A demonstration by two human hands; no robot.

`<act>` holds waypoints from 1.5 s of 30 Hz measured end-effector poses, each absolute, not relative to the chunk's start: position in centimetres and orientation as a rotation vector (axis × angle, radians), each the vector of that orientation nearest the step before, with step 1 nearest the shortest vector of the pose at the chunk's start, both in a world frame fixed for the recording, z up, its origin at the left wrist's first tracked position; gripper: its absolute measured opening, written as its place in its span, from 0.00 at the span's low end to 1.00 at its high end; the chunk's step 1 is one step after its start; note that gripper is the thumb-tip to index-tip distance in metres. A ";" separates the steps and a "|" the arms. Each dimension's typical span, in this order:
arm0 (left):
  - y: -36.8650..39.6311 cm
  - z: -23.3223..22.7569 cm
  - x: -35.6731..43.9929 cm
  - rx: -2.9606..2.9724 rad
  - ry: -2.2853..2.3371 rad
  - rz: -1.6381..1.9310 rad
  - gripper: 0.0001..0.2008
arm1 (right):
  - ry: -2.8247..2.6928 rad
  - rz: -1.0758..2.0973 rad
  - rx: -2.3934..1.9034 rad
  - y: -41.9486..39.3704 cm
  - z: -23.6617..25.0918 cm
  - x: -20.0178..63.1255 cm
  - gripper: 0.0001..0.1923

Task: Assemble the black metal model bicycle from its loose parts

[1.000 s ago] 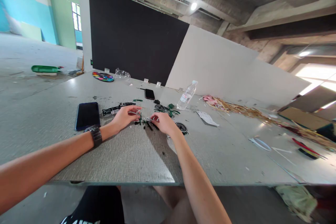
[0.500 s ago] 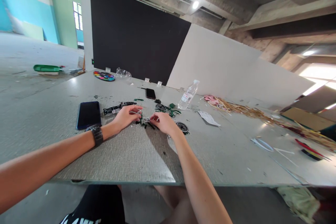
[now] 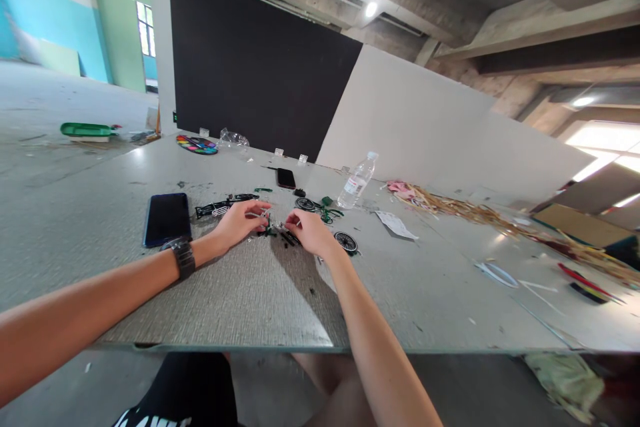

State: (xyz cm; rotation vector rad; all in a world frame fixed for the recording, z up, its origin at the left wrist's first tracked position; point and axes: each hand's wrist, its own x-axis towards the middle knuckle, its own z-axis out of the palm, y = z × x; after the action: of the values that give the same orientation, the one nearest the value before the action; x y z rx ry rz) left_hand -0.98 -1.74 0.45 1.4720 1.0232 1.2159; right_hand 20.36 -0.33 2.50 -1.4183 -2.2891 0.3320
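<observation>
My left hand (image 3: 245, 219) is closed in a pinch at a small green model part (image 3: 270, 227), which stands up between my hands. Opposite it, the fingertips of my right hand (image 3: 306, 227) are pinched together above several small dark parts (image 3: 289, 238); what they hold is too small to name. Behind my left hand lies a black model bicycle piece (image 3: 213, 209). Beyond my right hand is a green model bicycle frame (image 3: 327, 213) with a small black wheel (image 3: 305, 204). A loose spoked wheel (image 3: 346, 241) lies to the right of my right wrist.
A tablet (image 3: 167, 219) lies left of my hands, a phone (image 3: 286, 178) behind them. A water bottle (image 3: 358, 180) and a paper sheet (image 3: 396, 225) are to the right. Wood strips (image 3: 455, 203) spread along the back right, and a paint palette (image 3: 197, 144) sits at the back left.
My right hand's fingertips have shifted slightly away from the green part, so the gap between my hands looks a little wider. My left hand keeps its pinch.
</observation>
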 end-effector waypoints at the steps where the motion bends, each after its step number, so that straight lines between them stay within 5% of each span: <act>1: -1.8 0.5 -1.0 1.477 1.027 1.214 0.19 | -2.273 0.353 -1.399 -0.4 2.6 20.3 0.04; 34: -1.0 -0.4 -1.0 1.688 1.075 1.175 0.20 | -2.249 0.476 -1.277 -1.1 3.0 19.4 0.05; 45: -0.6 -1.0 -0.4 1.707 1.042 1.192 0.21 | -2.287 0.199 -1.231 -0.4 2.2 20.2 0.02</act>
State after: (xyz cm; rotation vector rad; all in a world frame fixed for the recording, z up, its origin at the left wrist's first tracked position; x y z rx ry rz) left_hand -0.44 -0.61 -1.05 1.7067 1.0415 1.1916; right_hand 20.23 -0.39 2.19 -1.2315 -2.2874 0.1989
